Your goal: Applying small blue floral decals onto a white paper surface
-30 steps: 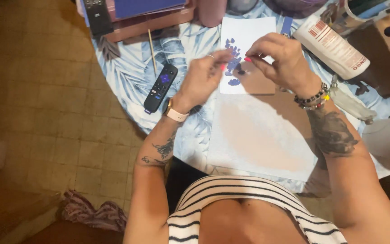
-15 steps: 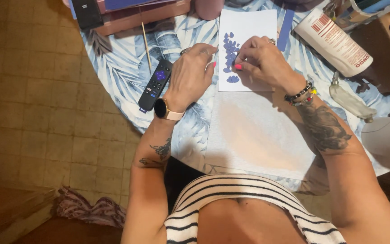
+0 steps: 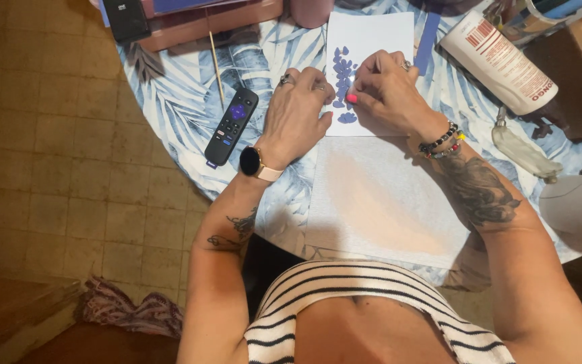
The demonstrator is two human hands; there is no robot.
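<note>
A white card [image 3: 372, 34] lies on the leaf-patterned tablecloth [image 3: 176, 101], with several small blue petal-like pieces [image 3: 342, 67] stuck in a column on it. My left hand [image 3: 298, 114], with a watch on its wrist, presses on the card's left edge with curled fingers. My right hand [image 3: 389, 91], wearing bead bracelets, has its fingertips pinched together on a blue piece near the bottom of the column. The two hands almost touch over the card.
A black remote [image 3: 232, 126] lies left of my left hand, with a thin wooden stick [image 3: 215, 61] above it. A white cloth [image 3: 378, 202] is spread below the card. A white bottle [image 3: 500, 61] lies at the right. A black phone [image 3: 126, 19] and a reddish box [image 3: 217, 20] sit at the far edge.
Both hands have come down from above the card and now rest on it, fingertips at the blue pieces. The view has shifted slightly.
</note>
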